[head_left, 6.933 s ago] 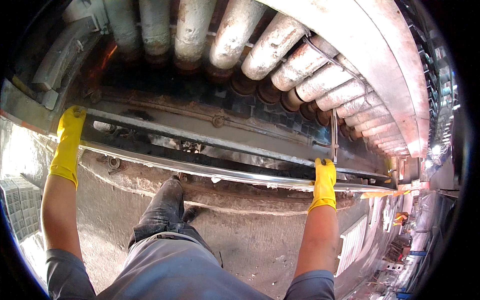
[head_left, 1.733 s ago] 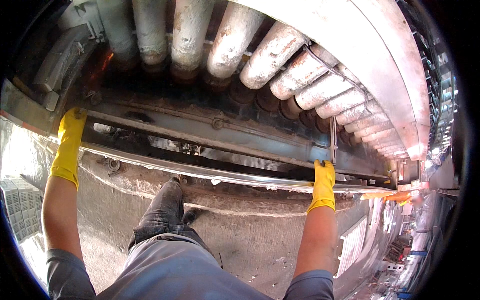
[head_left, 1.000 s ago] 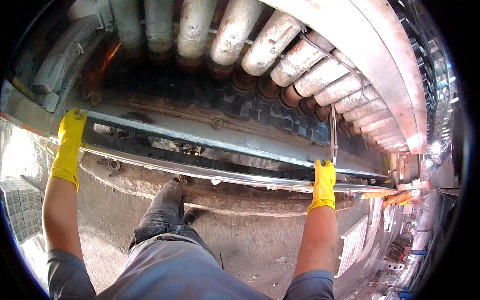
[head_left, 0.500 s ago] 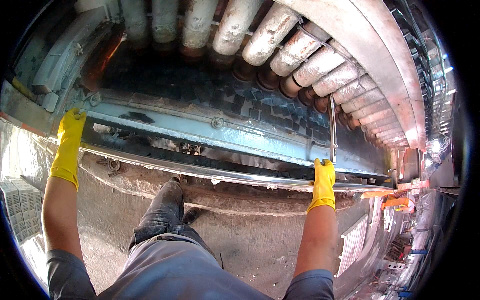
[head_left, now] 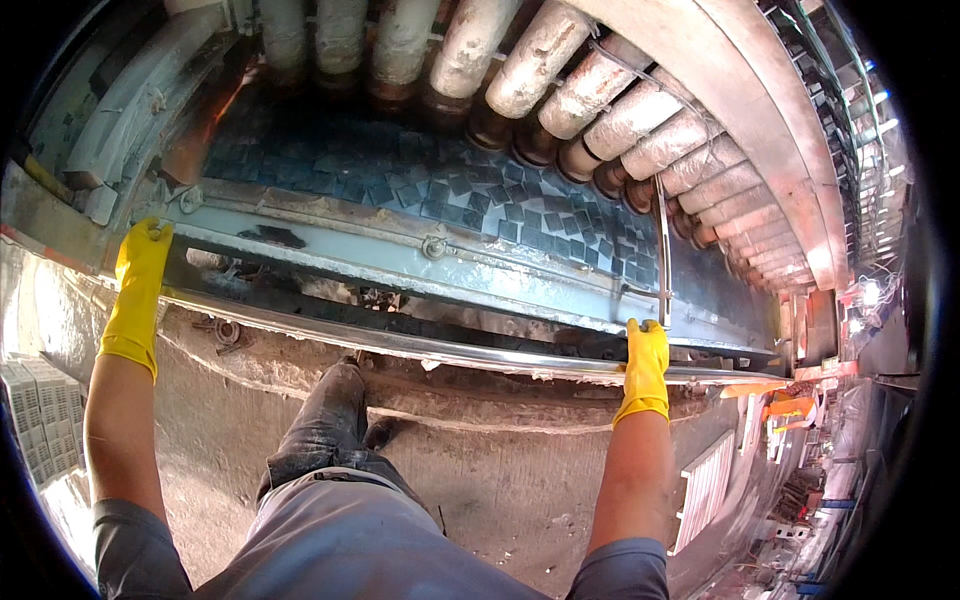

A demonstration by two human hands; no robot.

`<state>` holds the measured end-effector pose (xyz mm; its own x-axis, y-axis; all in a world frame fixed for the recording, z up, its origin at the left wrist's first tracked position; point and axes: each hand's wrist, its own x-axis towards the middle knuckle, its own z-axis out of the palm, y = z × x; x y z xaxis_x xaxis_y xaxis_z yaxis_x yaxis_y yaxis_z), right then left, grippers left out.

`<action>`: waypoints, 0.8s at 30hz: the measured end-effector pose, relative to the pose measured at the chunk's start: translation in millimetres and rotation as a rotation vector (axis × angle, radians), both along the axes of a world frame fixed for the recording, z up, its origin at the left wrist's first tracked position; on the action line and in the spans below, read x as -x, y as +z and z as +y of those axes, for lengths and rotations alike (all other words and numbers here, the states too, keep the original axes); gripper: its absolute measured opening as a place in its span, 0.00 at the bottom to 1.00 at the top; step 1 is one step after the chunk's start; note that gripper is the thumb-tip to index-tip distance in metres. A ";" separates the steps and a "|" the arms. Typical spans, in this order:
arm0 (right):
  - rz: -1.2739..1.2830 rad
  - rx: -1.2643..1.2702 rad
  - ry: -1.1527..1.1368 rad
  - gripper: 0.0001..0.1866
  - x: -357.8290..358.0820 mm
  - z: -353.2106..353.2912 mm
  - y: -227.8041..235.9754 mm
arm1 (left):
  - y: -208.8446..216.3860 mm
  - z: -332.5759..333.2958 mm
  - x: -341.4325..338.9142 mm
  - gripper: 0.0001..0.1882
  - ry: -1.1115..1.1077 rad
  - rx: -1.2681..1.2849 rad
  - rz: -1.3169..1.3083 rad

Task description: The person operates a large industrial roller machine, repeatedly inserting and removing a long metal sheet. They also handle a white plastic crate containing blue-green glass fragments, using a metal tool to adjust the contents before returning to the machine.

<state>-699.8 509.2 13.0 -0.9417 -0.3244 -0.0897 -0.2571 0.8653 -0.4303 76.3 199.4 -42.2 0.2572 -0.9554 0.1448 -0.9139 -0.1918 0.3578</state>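
A long, wet, pale-blue metal ledge (head_left: 520,275) runs across in front of me along the machine's edge. At its left end my left hand (head_left: 145,245), in a yellow rubber glove, is closed on the ledge's front edge. Far to the right, my right hand (head_left: 648,350), gloved the same way, has its fingers curled on that edge. Just beyond it stands a thin metal bar (head_left: 664,255). Behind the ledge, many dark square pieces (head_left: 480,200) lie scattered on a wet surface. The fingertips of both hands are partly hidden.
Thick, crusted pale pipes (head_left: 470,50) stand in a row at the back under a curved metal housing (head_left: 760,110). A shiny rail (head_left: 440,350) runs below the ledge, with a dark gap between. White slatted crates (head_left: 40,420) are stacked at the left. A slatted panel (head_left: 703,490) lies at right.
The dark square pieces behind the ledge show more plainly and brightly, over a wider area. My hands keep nearly the same places, the right one a hair further left.
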 end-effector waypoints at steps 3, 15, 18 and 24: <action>-0.007 0.007 -0.011 0.31 -6.5 9.9 5.0 | -2.3 10.3 1.1 0.27 -0.007 0.017 0.010; -0.069 0.041 -0.030 0.29 -23.6 25.5 7.6 | -14.1 27.2 -13.2 0.26 0.000 0.037 0.019; -0.042 0.038 -0.017 0.30 -21.0 19.0 13.1 | -7.7 21.4 0.4 0.26 -0.001 0.019 0.020; 0.058 -0.023 0.050 0.32 -2.6 -8.2 10.5 | 2.2 -10.8 10.7 0.26 -0.006 -0.001 -0.007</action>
